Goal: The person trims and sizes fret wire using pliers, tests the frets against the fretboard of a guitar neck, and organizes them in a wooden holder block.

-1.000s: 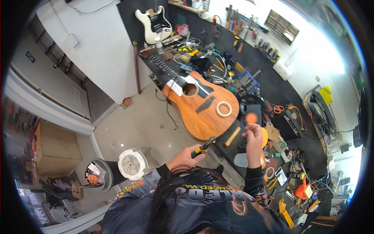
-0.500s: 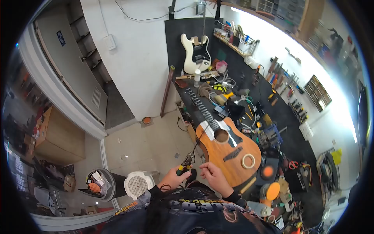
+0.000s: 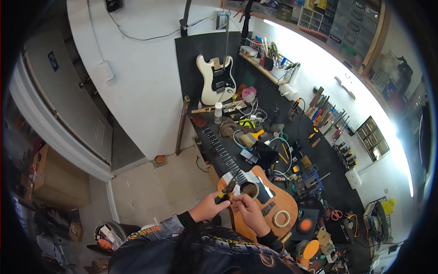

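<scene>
The left hand (image 3: 207, 211) has its fingers wrapped tight round the yellow-and-black grips of a pair of pliers (image 3: 225, 192), whose nose points up toward the sound hole (image 3: 249, 190) of the acoustic guitar (image 3: 262, 208). The right hand (image 3: 247, 211) sits just beside it, fingers pinched narrow together close to the plier tip; they seem to hold something thin, perhaps a string end, but the view is too small to be sure.

The acoustic guitar lies flat on the dark tabletop (image 3: 319, 160), body toward the person, neck (image 3: 223, 153) running away toward the wall. White tape patches flank the sound hole. Both hands are over the upper bout, at the near edge of the hole.

As a judgement, the step in hand is fine work with the pliers at the sound-hole end of the strings. The next move calls for a steady tip, kept clear of the wood, with the pinching hand keeping whatever it holds taut.

Counted: two guitars, the acoustic one and one white electric guitar (image 3: 216, 81) hanging on the wall; one pair of pliers; one roll of tape (image 3: 281, 218) lying on the guitar top; one pair of red-handled scissors (image 3: 336, 214); two orange discs (image 3: 305, 225) on the tabletop past the guitar body.
</scene>
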Tool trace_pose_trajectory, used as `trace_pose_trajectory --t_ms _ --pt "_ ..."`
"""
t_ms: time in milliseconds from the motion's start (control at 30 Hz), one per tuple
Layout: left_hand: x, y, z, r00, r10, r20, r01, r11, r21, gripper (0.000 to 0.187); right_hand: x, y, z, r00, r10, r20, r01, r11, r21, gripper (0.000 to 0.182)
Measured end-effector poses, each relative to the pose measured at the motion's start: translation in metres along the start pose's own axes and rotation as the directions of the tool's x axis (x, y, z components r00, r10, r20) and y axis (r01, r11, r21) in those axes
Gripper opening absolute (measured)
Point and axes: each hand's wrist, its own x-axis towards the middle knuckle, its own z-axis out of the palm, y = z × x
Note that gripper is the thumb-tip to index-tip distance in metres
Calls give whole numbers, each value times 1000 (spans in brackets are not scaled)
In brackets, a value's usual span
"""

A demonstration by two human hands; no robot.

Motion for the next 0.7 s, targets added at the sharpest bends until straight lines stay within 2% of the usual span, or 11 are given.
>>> trace_pose_trajectory --t_ms 67,100,200,267,333,400,500,533,600,700 --pt "18 -6 -2 992 41 119 -39 999 -21 40 1 -8 -1 995 37 -97 -29 997 75 17" --pt "23 10 -5 985 36 170 -36 999 -1 38 2 0 -4 993 50 -108 -45 998 41 18" --pt "53 10 -19 954 21 298 -38 998 52 41 10 4 0 977 77 -198 -70 997 41 16" --pt "70 8 -30 937 1 348 -25 998 64 45 22 7 8 967 83 -243 -69 995 66 16" --pt "88 8 -47 914 59 401 -65 998 1 48 38 9 19 955 93 -283 -72 994 85 15" --pt "106 5 -74 888 92 450 -115 993 23 51 60 12 32 949 66 -307 -59 998 34 15" --pt "134 6 -126 850 46 525 -80 996 42 51 103 11 59 939 84 -334 -88 996 3 15" --pt "137 15 -146 854 74 516 -114 992 47 52 120 7 73 931 80 -357 -84 996 4 15" --pt "150 22 -188 844 101 527 -152 987 55 52 157 1 106 901 152 -407 -92 982 162 15" --pt "162 22 -255 864 57 501 -94 994 50 51 205 -11 150 911 113 -397 -94 993 68 18"
